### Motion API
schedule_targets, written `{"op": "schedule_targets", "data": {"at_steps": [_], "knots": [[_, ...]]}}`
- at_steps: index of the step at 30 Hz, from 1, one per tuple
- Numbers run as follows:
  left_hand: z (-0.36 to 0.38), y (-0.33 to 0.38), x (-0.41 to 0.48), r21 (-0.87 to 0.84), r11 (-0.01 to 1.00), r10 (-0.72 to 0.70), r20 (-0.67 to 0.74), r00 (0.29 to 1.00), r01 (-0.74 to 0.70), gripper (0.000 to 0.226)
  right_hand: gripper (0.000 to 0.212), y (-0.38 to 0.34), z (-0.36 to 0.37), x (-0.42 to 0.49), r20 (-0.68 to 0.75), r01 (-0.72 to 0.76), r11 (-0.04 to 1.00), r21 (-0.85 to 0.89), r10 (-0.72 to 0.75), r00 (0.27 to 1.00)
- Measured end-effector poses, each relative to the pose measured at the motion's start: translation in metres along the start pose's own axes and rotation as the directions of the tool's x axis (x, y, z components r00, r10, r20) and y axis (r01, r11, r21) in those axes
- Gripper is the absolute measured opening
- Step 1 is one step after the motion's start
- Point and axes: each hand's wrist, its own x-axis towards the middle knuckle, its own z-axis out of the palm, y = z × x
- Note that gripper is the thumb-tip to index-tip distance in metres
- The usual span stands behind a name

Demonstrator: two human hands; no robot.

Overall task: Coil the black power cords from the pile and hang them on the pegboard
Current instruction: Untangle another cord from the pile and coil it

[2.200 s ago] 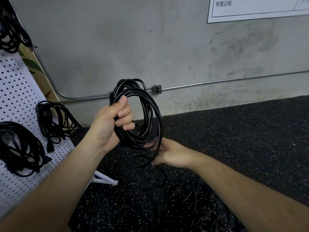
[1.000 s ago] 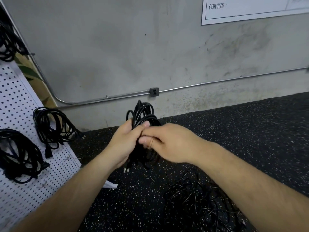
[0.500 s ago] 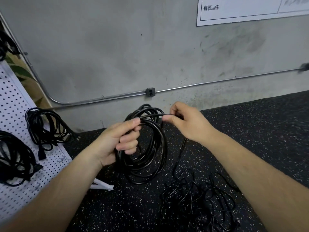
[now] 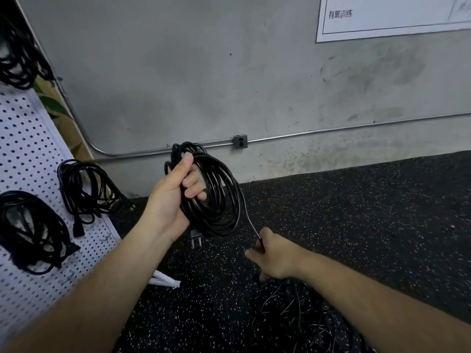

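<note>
Head view: left hand is wrapped round the coiled cord, held up over the floor — the loop stands upright, long axis running upper-left to lower-right, and the plug prongs point down. Right hand pinches the loose tail just above the pile — pegboard is off to the left.

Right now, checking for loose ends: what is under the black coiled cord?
A black two-pin plug hangs just below the black coiled cord, over speckled black floor; the left hand hides where its lead joins.
</note>
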Motion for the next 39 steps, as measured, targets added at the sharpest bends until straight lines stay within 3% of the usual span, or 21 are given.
{"op": "schedule_targets", "data": {"at_steps": [3, 7, 11, 15, 18, 21, 23, 24, 26, 28, 30, 31, 33, 36, 39], "knots": [[-0.012, 0.0, 0.006, 0.042, 0.998, 0.045, -0.015, 0.999, -0.045, 0.021, 0.041, -0.013, 0.0, -0.007, 0.037, 0.018, 0.999, -0.036, -0.017, 0.999], [-0.024, -0.002, 0.011, 0.221, 0.964, 0.147, 0.009, 0.989, -0.145, 0.014, 0.037, -0.034, -0.008, -0.026, -0.005, 0.096, 0.949, -0.301, -0.103, 0.995], [-0.026, -0.007, 0.008, 0.412, 0.893, 0.204, -0.009, 0.979, -0.182, 0.01, 0.031, -0.054, -0.018, -0.047, 0.052, 0.175, 0.848, -0.501, -0.173, 0.984], [-0.019, -0.019, 0.0, 0.534, 0.826, 0.183, 0.053, 0.982, -0.183, 0.024, 0.034, -0.07, -0.028, -0.059, 0.124, 0.238, 0.818, -0.524, -0.203, 0.971], [-0.011, -0.028, -0.004, 0.584, 0.789, 0.19, 0.068, 0.979, -0.193, 0.015, 0.032, -0.077, -0.031, -0.062, 0.12, 0.335, 0.828, -0.45, -0.316, 0.941], [-0.006, -0.032, -0.008, 0.566, 0.804, 0.174, 0.066, 0.982, -0.181, 0.017, 0.04, -0.079, -0.038, -0.064, 0.004, 0.392, 0.806, -0.444, -0.435, 0.9], [-0.007, -0.034, -0.008, 0.55, 0.816, 0.171, 0.067, 0.983, -0.18, 0.028, 0.023, -0.075, -0.043, -0.063, -0.127, 0.381, 0.808, -0.449, -0.479, 0.868], [-0.008, -0.034, -0.007, 0.554, 0.81, 0.183, 0.068, 0.981, -0.19, 0.035, 0.014, -0.072, -0.045, -0.062, -0.207, 0.361, 0.834, -0.416, -0.474, 0.856], [-0.01, -0.034, -0.004, 0.584, 0.779, 0.232, 0.068, 0.97, -0.228, 0.048, 0.023, -0.07, -0.049, -0.061, -0.335, 0.28, 0.898, -0.339, -0.393, 0.856], [-0.01, -0.033, 0.0, 0.58, 0.778, 0.275, 0.033, 0.961, -0.242, 0.045, 0.034, -0.069, -0.05, -0.061, -0.328, 0.192, 0.954, -0.231, -0.262, 0.908], [-0.011, -0.034, 0.003, 0.579, 0.779, 0.294, -0.002, 0.956, -0.239, 0.028, 0.034, -0.071, -0.05, -0.061, -0.211, 0.17, 0.979, 0.116, -0.143, 0.967], [-0.012, -0.035, 0.003, 0.601, 0.765, 0.296, -0.007, 0.955, -0.232, 0.024, 0.031, -0.074, -0.05, -0.062, -0.172, 0.16, 0.941, 0.297, -0.112, 0.979], [-0.012, -0.037, 0.004, 0.622, 0.748, 0.295, 0.001, 0.956, -0.231, 0.028, 0.027, -0.079, -0.052, -0.061, -0.182, 0.189, 0.862, 0.471, -0.115, 0.977], [-0.009, -0.04, 0.004, 0.598, 0.765, 0.298, 0.004, 0.955, -0.241, 0.033, 0.022, -0.077, -0.055, -0.062, -0.185, 0.235, 0.795, 0.559, -0.157, 0.97], [-0.005, -0.041, 0.004, 0.572, 0.785, 0.304, -0.018, 0.953, -0.239, 0.031, 0.022, -0.069, -0.057, -0.061, -0.216, 0.228, 0.874, 0.429, -0.146, 0.965]]}}
